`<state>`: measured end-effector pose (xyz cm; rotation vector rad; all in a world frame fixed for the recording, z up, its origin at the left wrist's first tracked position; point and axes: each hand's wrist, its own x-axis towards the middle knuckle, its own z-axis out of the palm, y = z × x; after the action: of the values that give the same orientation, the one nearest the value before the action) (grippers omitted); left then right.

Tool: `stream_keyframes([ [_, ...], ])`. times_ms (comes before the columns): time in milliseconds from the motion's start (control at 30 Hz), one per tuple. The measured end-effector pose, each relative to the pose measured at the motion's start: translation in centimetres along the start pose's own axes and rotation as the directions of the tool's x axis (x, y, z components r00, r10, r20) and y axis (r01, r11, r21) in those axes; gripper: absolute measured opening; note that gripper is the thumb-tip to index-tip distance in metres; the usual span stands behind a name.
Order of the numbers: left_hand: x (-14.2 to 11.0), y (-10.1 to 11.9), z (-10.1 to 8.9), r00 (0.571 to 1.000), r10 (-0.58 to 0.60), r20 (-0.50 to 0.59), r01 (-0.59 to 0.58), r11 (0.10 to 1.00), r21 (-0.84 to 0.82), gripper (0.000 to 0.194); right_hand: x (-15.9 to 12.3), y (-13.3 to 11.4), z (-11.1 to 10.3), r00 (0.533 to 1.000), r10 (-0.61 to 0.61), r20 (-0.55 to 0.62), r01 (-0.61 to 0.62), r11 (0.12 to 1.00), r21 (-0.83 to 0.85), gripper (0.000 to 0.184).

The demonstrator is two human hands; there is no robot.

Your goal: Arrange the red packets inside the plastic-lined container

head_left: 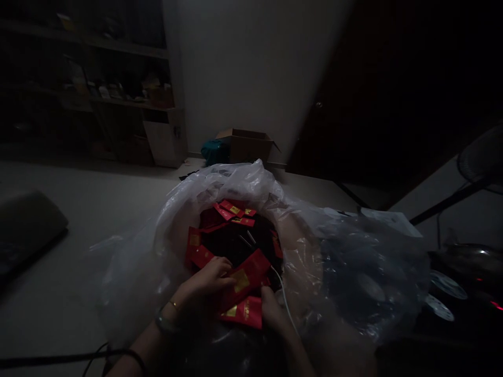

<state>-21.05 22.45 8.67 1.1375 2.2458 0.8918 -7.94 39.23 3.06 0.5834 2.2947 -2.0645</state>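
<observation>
Head view, bag (167, 217), red packets (254, 266) inside

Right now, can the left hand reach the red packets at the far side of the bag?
Probably yes: the left hand is over the open bag, and no plastic seems to cross between it and the far red packets.

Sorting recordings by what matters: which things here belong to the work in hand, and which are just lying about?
Work in hand:
- left hand and right hand, at the large red packet
- other red packets
- translucent plastic around them

Apparently lying about:
- open cardboard box
- teal bundle

Unclear: white cord.
</observation>
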Motion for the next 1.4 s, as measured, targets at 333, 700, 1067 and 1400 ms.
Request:
stream_keyframes([
  [333, -0.4, 1.9, -0.7, 0.999, -0.044, -0.007, 0.043, 0.992, -0.119, 0.020, 0.4, -0.5, 0.0, 0.994, 0.049, -0.093, -0.033, 0.986, 0.163, 0.038],
  [700, -1.7, 6.6, -2.4, 0.974, -0.085, -0.209, 0.118, 0.981, 0.155, 0.013, 1.2, 1.1, -0.2, 0.982, -0.052, -0.181, 0.099, 0.961, 0.260, 0.040],
  [1067, 0.3, 3.5, -0.5, 0.968, -0.159, -0.196, 0.117, 0.971, -0.208, 0.026, 0.4, 0.2, 0.4, 0.994, 0.051, -0.094, -0.019, 0.948, 0.317, 0.044],
  [1400, 0.5, 2.1, -0.4, 0.969, -0.209, -0.129, 0.114, 0.849, -0.516, 0.038, 1.0, 1.0, 0.6, 0.993, 0.065, -0.098, -0.019, 0.911, 0.412, 0.046],
])
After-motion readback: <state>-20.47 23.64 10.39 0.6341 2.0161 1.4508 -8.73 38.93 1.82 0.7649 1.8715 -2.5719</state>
